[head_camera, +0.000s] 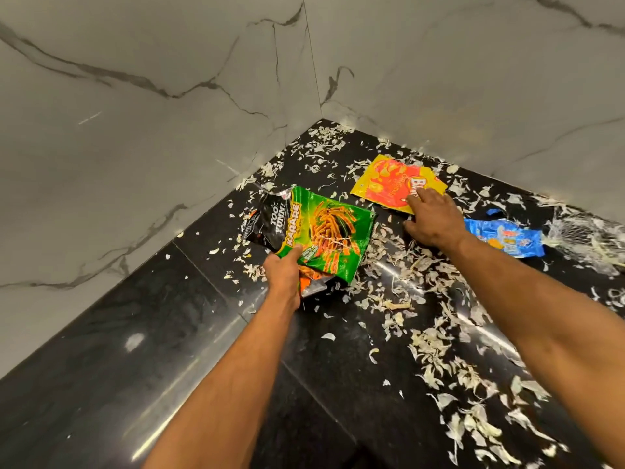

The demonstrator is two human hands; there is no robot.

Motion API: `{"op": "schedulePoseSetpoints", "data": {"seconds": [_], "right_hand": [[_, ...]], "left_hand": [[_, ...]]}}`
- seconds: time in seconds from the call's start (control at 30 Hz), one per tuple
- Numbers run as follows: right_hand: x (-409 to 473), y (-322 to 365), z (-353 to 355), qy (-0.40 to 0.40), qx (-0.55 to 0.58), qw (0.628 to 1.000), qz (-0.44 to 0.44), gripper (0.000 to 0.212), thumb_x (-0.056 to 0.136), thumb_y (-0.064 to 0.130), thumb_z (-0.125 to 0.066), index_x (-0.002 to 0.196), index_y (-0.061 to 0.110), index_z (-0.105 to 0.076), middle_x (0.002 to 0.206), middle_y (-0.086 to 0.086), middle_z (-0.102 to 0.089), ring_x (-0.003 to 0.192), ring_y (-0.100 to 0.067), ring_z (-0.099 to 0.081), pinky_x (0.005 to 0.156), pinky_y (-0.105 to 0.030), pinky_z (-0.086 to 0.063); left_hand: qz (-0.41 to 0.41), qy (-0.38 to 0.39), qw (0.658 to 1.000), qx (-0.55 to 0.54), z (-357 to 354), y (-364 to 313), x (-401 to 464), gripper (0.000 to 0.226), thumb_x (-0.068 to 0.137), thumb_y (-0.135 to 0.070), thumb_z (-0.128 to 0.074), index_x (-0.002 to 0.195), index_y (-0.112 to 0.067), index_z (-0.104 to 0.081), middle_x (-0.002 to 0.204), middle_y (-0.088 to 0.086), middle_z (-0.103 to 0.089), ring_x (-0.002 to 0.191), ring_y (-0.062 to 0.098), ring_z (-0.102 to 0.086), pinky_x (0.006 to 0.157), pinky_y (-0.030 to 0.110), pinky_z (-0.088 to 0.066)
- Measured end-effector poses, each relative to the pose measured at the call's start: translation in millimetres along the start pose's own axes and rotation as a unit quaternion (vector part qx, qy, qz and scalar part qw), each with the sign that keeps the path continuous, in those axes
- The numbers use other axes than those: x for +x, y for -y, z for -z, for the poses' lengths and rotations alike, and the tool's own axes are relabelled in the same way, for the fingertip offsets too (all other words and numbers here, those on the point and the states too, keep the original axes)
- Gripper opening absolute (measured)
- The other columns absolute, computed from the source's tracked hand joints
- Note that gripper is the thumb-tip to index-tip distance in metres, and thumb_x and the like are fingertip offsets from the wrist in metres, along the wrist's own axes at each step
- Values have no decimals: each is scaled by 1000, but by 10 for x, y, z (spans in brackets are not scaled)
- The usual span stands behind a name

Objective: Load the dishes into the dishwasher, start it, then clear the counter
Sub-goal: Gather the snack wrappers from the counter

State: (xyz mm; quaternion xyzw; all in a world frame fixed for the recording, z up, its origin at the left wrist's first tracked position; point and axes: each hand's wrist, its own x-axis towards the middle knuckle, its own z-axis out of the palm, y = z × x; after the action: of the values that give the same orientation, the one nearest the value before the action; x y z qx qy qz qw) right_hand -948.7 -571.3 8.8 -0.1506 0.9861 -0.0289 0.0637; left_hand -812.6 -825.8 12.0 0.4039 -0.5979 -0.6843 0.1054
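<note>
Your left hand (282,272) grips the green packet (324,231) by its near edge, thumb on top, in the counter (169,350) corner; your right hand (431,220) lies on the yellow packet (382,184), fingertips pressing its near corner (whether they are pinching it I cannot tell); a blue wrapper (507,236) lies just right of that wrist; pale peelings (436,340) litter the black stone, thickest to the right, below the marble walls (135,113).
</note>
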Motion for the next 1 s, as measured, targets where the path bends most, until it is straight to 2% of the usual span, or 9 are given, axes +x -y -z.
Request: {"op": "schedulePoseSetpoints", "data": {"seconds": [0.13, 0.27, 0.37, 0.43, 0.57, 0.63, 0.73, 0.87, 1.0], "right_hand": [[16, -19, -76, -45, -10, 999, -2, 38, 98, 27, -42, 134, 15, -51, 136, -12, -54, 126, -31, -49, 114, -50, -26], [-42, -30, -47, -123, -7, 992, -10, 19, 92, 13, -49, 106, 10, -62, 108, -13, -66, 103, -32, -60, 106, -48, -33], [-129, 6, 76, -224, 41, 974, -23, 13, 93, 9, -50, 92, 3, -62, 88, -17, -66, 77, -33, -59, 77, -42, -43], [-182, 72, 174, -292, 95, 951, -29, 18, 95, 13, -50, 85, 4, -62, 75, -14, -62, 62, -27, -50, 60, -34, -35], [-247, 316, 335, -383, 221, 897, -21, 21, 92, 20, -53, 75, 9, -61, 60, -2, -51, 53, -18, -45, 56, -30, -38], [-316, 490, 376, -419, 244, 875, 23, 17, 90, 19, -59, 78, 9, -65, 61, -5, -60, 52, -17, -51, 59, -33, -51], [-470, 776, 329, -437, 208, 860, 162, 13, 89, 18, -60, 84, 9, -67, 83, -8, -73, 70, -17, -66, 89, -47, -53], [-685, 1011, 169, -350, 122, 879, 300, 24, 93, 25, -49, 87, 12, -67, 115, -9, -71, 104, -21, -67, 105, -48, -40], [-816, 1077, -16, -234, 103, 917, 306, 39, 96, 32, -35, 103, 10, -68, 123, -10, -67, 116, -25, -63, 105, -48, -39]], "left_hand": [[2, 2, 1000, 11, -44, -24, -7, 28, 88, -14, -69, 102, -1, -49, 90, 15, -54, 72, 26, -53, 61, 38, -45], [-4, 10, 1000, 11, -40, -27, -39, 26, 88, -14, -69, 97, -4, -47, 89, 15, -54, 73, 26, -53, 62, 38, -45], [-8, 7, 1000, 6, -13, -29, -54, 25, 88, -14, -69, 92, -8, -46, 86, 12, -54, 75, 24, -54, 64, 37, -45], [-10, 9, 1000, -1, -5, -39, -78, 23, 88, -13, -69, 94, -6, -48, 91, 14, -56, 81, 27, -57, 70, 41, -48], [-7, -3, 1000, -3, -53, -46, -139, 28, 89, -13, -68, 80, -14, -41, 80, 8, -49, 77, 23, -51, 70, 40, -45], [-8, -2, 1000, -5, -89, -35, -172, 34, 89, -16, -68, 77, -16, -36, 76, 4, -40, 72, 21, -43, 69, 36, -39], [1, 5, 1000, -6, -134, -51, -274, 33, 90, -16, -68, 77, -15, -37, 78, 4, -44, 70, 17, -44, 72, 35, -39], [13, 13, 999, -45, -130, -88, -362, 23, 89, -16, -69, 85, -5, -49, 92, 20, -60, 83, 31, -61, 75, 48, -53], [8, 73, 993, -96, -100, -66, -398, 35, 93, -26, -64, 104, 8, -61, 102, 29, -65, 90, 42, -66, 81, 60, -53]]}}
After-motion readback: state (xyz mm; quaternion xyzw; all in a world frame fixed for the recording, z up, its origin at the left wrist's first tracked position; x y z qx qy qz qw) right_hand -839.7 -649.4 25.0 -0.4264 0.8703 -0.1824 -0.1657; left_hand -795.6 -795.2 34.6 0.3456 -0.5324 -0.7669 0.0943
